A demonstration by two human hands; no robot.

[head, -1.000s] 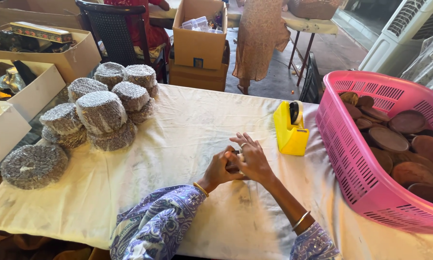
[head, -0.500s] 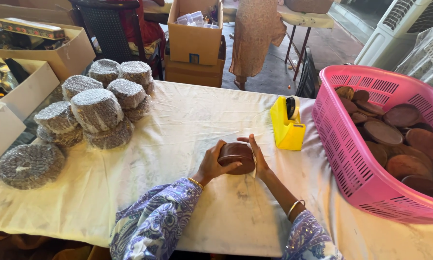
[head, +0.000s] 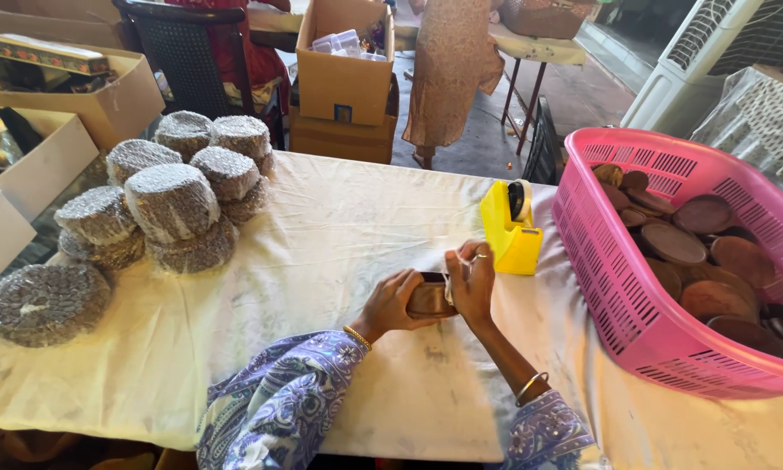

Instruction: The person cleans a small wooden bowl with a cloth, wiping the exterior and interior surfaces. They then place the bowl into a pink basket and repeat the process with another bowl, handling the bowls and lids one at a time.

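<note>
Hands are meeting over the middle of the surface (head: 261,287), both closing on one brown round piece (head: 430,296). Left hand (head: 396,300) is cupping it from the left with fingers curled around its side; right hand (head: 471,283) is pressing on its right edge, fingertips pinching something pale there, too small to tell. Piece is sitting between the palms, its flat faces looking roughly level, equally near both hands. Yellow tape dispenser (head: 511,228) is standing just beyond the right hand. Pink basket (head: 622,296) holding more brown discs (head: 703,213) is lying to the right. Wrapped round bundles (head: 172,202) are stacking up at far left. Cardboard boxes (head: 343,83) and a standing person (head: 450,70) are showing beyond the cloth-covered surface.
</note>
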